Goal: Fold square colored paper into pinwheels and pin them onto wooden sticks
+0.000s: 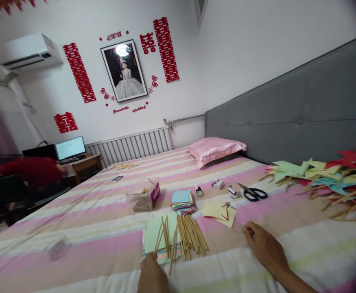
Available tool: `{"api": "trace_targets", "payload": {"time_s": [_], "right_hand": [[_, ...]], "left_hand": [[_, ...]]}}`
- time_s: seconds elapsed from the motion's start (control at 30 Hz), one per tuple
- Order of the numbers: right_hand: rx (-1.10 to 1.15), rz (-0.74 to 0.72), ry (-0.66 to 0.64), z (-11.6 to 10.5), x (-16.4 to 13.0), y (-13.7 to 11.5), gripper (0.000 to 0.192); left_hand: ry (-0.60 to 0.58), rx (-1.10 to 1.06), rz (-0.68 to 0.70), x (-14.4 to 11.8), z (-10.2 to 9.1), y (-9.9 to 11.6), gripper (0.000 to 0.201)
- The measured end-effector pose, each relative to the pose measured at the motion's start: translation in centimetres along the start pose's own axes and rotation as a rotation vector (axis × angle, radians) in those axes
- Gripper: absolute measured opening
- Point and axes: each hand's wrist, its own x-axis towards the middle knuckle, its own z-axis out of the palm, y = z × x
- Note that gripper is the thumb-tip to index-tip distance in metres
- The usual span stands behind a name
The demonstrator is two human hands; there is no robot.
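My right hand rests on the striped bedsheet, fingers loosely curled and holding nothing, just below a yellow paper square. My left hand shows only partly at the bottom edge, touching the near end of a green paper sheet with wooden sticks lying across it. Whether its fingers hold anything is hidden. A stack of coloured paper lies beyond the sticks.
Black scissors, small staplers and a clear box with sticks lie mid-bed. A pile of finished paper pinwheels sits at right by the grey headboard. A pink pillow lies farther back. A person in red sits at a desk, far left.
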Motion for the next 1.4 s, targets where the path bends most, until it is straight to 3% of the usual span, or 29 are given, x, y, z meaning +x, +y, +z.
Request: {"api": "trace_targets", "payload": {"time_s": [0.1,0.27,0.6,0.93,1.1,1.3,1.4], "right_hand": [[0.01,0.001,0.006,-0.1,0.0,-0.1,0.016],[0.017,0.004,0.018,0.0,0.1,0.0,0.016],[0.034,0.011,0.013,0.2,0.4,0.2,0.017],[0.053,-0.006,0.024,0.5,0.5,0.5,0.016],[0.066,-0.005,0.026,0.6,0.5,0.6,0.015],[0.071,-0.004,0.03,0.3,0.6,0.4,0.018],[0.071,-0.01,0.032,0.3,0.7,0.4,0.019]], "left_hand": [[-0.032,0.062,0.052,1.6,-0.9,1.7,0.032],[-0.057,0.192,0.048,3.4,0.7,3.6,0.019],[0.014,0.257,0.062,4.0,1.9,6.9,0.069],[0.072,0.249,0.085,2.6,6.0,12.1,0.062],[0.011,0.268,0.106,2.6,6.6,13.4,0.05],[-0.191,0.229,0.148,4.0,5.7,14.2,0.033],[-0.237,0.195,0.188,4.9,5.6,14.2,0.026]]}}
